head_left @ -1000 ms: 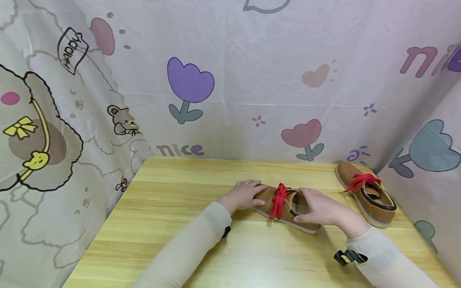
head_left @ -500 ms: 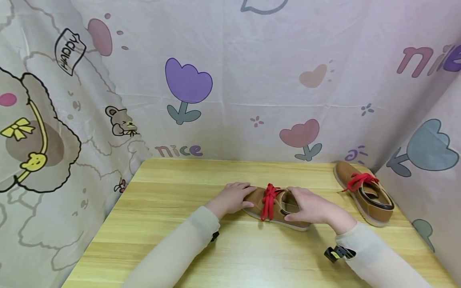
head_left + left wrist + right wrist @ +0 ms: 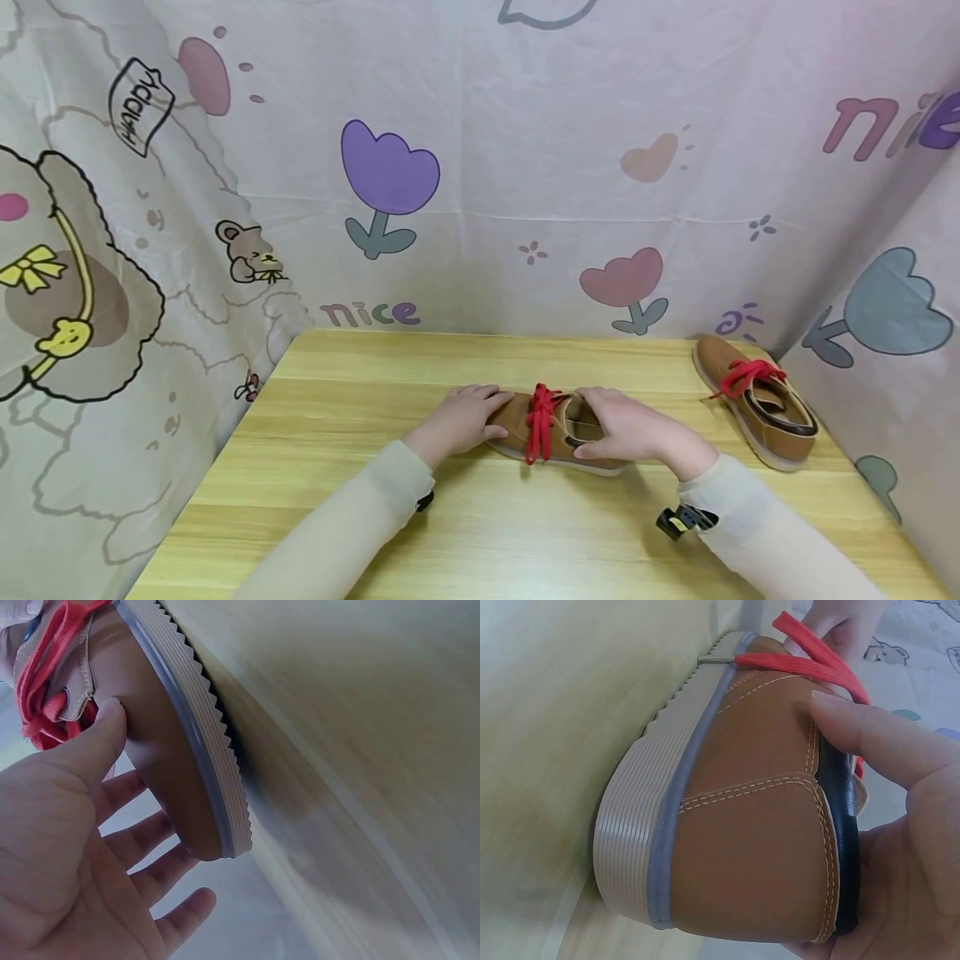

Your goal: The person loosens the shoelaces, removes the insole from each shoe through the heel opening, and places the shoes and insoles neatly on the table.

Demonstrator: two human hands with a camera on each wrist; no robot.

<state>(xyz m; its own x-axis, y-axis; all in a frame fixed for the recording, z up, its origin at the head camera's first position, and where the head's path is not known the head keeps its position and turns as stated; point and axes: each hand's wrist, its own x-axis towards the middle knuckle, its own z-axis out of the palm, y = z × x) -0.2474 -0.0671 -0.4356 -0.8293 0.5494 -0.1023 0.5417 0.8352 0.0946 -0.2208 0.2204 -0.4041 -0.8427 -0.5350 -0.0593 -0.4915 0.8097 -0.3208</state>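
Observation:
A brown lace-up shoe (image 3: 516,427) stands sole down on the wooden table, its toe to the left and its red laces (image 3: 540,425) tied in a bow. My left hand (image 3: 456,423) holds the toe end; in the left wrist view the thumb presses one side of the shoe (image 3: 161,750) and the fingers spread along the other. At the opening near the heel, my right hand (image 3: 633,425) grips the shoe. The right wrist view shows that thumb on the dark padded collar (image 3: 840,817), with the other fingers partly hidden behind the heel.
A matching brown shoe (image 3: 783,437) with red laces stands at the table's right side, toe to the back. Printed cloth (image 3: 480,167) hangs behind the table (image 3: 337,400) and along both sides.
Both hands have slid the shoe to the left along the table, turning it slightly so that it lies straighter across. The other shoe has stayed in place; the view has shifted slightly.

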